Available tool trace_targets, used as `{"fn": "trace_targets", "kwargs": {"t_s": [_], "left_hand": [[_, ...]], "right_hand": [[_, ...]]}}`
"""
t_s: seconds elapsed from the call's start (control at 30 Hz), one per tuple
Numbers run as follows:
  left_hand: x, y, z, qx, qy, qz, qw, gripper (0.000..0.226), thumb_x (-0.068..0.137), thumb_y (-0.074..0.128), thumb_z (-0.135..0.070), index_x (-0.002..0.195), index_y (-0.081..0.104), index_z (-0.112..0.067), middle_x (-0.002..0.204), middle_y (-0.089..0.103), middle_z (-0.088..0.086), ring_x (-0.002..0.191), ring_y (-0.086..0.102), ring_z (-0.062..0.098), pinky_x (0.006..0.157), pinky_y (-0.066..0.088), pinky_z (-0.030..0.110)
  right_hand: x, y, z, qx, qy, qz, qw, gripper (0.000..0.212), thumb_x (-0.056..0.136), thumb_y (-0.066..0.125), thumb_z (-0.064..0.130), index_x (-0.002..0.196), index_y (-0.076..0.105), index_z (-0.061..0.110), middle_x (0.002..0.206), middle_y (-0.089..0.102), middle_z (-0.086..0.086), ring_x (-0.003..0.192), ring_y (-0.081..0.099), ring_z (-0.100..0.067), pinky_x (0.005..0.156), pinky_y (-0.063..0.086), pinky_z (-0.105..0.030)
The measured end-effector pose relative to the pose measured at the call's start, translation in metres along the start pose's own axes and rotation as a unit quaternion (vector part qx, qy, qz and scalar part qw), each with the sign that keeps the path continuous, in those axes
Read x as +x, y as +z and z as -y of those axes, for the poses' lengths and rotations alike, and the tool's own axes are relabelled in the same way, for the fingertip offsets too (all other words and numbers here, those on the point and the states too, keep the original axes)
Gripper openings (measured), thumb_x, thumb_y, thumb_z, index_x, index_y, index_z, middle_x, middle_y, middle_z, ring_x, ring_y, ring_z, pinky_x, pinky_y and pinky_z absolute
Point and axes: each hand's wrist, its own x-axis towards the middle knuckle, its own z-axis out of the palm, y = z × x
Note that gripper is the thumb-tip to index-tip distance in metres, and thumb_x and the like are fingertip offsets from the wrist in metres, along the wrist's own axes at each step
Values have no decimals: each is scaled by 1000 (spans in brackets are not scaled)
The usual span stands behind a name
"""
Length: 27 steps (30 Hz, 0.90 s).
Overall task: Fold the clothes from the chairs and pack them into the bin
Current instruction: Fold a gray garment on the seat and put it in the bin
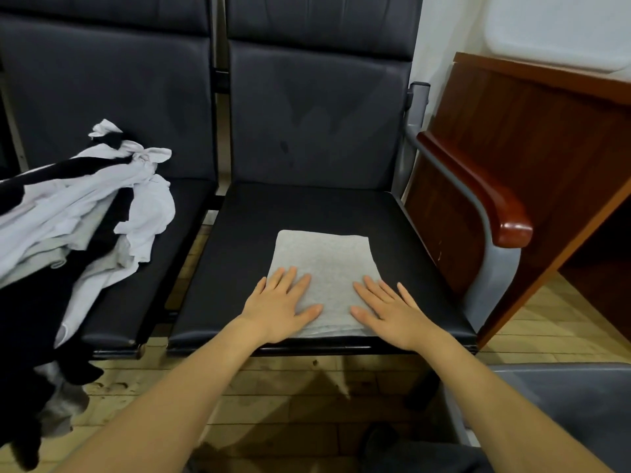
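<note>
Head camera view, looking down at two bare forearms reaching forward onto a dark padded chair seat [307, 213]. Both hands lie flat and apart, fingers straight, palms pressing on a pale grey garment [324, 257] that is already folded into a neat rectangle near the front edge of the seat. Resting on the near left corner of the fold is the left hand [281, 308]; the right hand [386, 310] rests on the near right corner, with a strip of grey cloth showing between them. Neither hand grips anything. Well to the left of the left hand, a loose heap of clothes [85, 213] in white, black and grey lies on the neighbouring seat and spills over its front edge toward the floor, unfolded. Below and to the right of the right forearm, a grey bin [563, 397] shows at the lower right corner; only part of its rim and inner wall are in view, and its contents cannot be seen. As a judgement, one garment looks folded and is being smoothed, not yet packed, while most of the pile is left to fold. Beyond the right hand stands a chair armrest [485, 189] with a red-brown wooden cap, beside a wooden desk [532, 131].
</note>
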Motion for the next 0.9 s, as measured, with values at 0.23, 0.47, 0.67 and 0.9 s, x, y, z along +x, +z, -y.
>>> {"fn": "trace_targets", "kwargs": {"t_s": [0.23,0.47,0.67,0.9], "left_hand": [[-8,-11,1,-61,-26,-164,984,47,96,36,-49,136,38,-26,122,43,0,106,41,22,92,32,32],[10,-8,8,-93,-141,-179,969,43,100,37,-32,142,32,-27,112,47,9,102,45,27,90,33,37],[16,-10,6,-214,-91,-145,962,40,100,38,-21,139,39,-27,108,44,7,92,51,29,95,39,39],[-10,-23,-5,-313,-29,-224,923,37,100,41,-17,136,48,-18,94,37,-5,72,48,11,66,43,14]], "right_hand": [[-2,-12,11,71,9,-147,986,36,99,29,52,80,57,41,91,54,17,105,40,-9,94,10,-29],[27,2,6,110,121,-176,971,48,99,42,38,145,31,33,141,43,2,130,34,-19,106,16,-37],[36,1,23,210,90,-164,960,46,97,44,18,139,40,38,108,54,1,112,48,-19,89,16,-28],[14,-22,29,264,32,-258,929,39,96,48,8,132,53,21,97,44,7,75,50,-8,67,41,-7]]}}
